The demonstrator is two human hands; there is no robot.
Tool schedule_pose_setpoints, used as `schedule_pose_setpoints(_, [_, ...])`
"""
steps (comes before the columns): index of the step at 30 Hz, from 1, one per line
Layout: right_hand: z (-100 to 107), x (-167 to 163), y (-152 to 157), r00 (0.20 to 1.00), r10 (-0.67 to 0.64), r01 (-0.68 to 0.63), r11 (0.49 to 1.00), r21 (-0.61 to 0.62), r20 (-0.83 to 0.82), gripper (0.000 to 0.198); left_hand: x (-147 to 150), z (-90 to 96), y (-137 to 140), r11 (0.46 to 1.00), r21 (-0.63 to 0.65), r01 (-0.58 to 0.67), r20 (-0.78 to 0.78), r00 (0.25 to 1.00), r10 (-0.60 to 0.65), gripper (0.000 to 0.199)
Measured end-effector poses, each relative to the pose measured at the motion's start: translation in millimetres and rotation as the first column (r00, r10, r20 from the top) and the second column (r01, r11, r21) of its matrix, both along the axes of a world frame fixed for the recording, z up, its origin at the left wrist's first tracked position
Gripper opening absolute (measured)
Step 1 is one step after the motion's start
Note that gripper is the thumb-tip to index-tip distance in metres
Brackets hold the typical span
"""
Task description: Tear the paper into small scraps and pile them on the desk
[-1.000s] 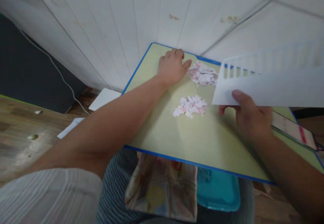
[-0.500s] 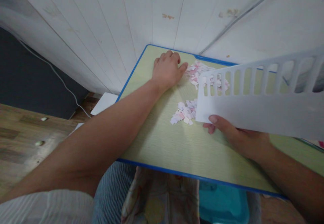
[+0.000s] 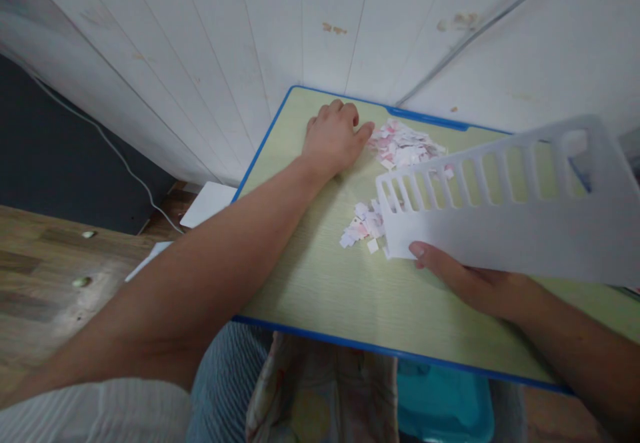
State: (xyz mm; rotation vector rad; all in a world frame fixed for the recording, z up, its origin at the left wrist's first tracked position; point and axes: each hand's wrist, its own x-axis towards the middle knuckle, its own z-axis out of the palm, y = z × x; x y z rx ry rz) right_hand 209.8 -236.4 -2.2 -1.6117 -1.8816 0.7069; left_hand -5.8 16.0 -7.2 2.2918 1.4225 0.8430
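Right hand, grip holding the slotted basket, has shifted leftward to the nearer scraps, apparently centring work there; left hand loosely parted.

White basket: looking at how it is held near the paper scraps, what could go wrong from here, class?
1. The basket covers part of the near pile in this view, so it might knock scraps about.
2. The right hand grips its lower edge near one end, so the far end could tip.
3. The left hand's thumb is beside the far pile; a slip might scatter it.
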Motion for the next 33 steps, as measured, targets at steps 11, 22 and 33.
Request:
schedule_pose_setpoints(11, [14,-7,0,0.993,-0.100,0.097,0.994,0.050,0.058,0.053,3,2.4,-2,1.000,-0.020,-0.002,-0.023,1.000,0.001,0.018])
schedule_pose_setpoints(22, [24,-4,5,0.986,-0.048,0.038,0.997,-0.063,-0.158,0.046,-2,-3.0,2,1.000,-0.012,0.028,-0.007,1.000,-0.028,0.027])
schedule_pose_setpoints(33, [56,0,6,0.933,0.356,-0.348,0.930,-0.117,0.047,0.021,1,2.4,-1,1.000,-0.008,-0.001,-0.033,0.999,0.001,0.022])
